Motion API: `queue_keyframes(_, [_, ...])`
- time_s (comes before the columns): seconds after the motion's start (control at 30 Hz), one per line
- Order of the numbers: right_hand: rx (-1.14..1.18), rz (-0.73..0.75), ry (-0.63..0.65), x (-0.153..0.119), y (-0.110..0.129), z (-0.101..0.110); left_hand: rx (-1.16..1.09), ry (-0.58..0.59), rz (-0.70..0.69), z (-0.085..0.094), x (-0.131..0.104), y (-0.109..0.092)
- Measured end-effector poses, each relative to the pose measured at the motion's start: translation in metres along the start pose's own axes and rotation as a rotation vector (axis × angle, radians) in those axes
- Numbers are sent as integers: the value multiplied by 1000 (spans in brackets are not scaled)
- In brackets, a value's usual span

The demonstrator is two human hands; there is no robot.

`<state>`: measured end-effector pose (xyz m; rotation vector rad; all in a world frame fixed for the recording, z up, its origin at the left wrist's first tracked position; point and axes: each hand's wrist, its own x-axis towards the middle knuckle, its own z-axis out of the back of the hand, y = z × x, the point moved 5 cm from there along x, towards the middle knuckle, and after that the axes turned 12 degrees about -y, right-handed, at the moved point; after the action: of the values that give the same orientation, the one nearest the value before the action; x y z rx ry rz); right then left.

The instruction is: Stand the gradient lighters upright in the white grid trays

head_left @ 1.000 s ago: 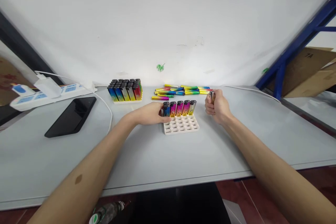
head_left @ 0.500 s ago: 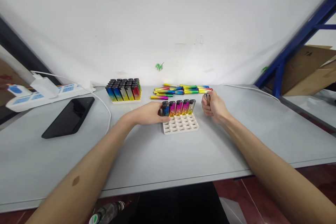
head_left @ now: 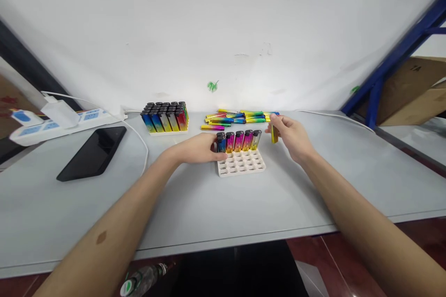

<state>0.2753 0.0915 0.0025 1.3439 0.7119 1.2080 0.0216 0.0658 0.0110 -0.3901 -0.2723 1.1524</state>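
Note:
On the table, a white tray [head_left: 241, 164] with rows of slots carries a back row of upright lighters [head_left: 239, 141], magenta-gold, blue and silver-yellow, with black tops. My left hand [head_left: 200, 147] closes around the tray's left end, thumb on the front side, beside the blue lighter [head_left: 221, 143]; its other fingertips are mostly hidden. To the right of the tray, my right hand [head_left: 291, 135] pinches a yellow lighter [head_left: 274, 134] held upright just above the table. Behind the tray lies a loose pile of shiny multicoloured lighters [head_left: 232, 119].
A full tray of lighters [head_left: 164, 118] stands at the back left. Further left are a black phone [head_left: 92, 153], a power strip [head_left: 66, 127] and a white cable [head_left: 139, 137]. The white wall [head_left: 223, 32] rises behind. A bottle [head_left: 144, 280] shows below the table's front edge.
My right hand has turned from a fist-like grip to a fingertip hold, so the yellow lighter body now shows below the fingers. My left hand stays at the tray.

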Motion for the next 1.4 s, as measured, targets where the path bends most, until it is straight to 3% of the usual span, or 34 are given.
queue_keyframes(0.2, [135,94,33,0,17,11,-71,-8,-33,3,-3,-3])
queue_keyframes(0.37, [226,158,133,-18,36,0,-87,-26,-37,2,-1,-2])
queue_keyframes(0.5, [140,288,88,-43,41,-18,-73,-2,-25,-1,0,-3])
queue_keyframes(0.67, [-135,466,105,-66,39,-40,-134,5,-65,-3,-1,-6])
queue_keyframes(0.87, [-233,623,97,-70,39,-43,-187,8,-88,-3,-1,-7])
queue_keyframes(1.13, [-180,744,264,-82,44,-52,-224,15,-52,-3,-2,-9])
queue_keyframes(1.4, [-358,819,248,-82,46,-50,-289,-3,-81,-5,-1,-7])
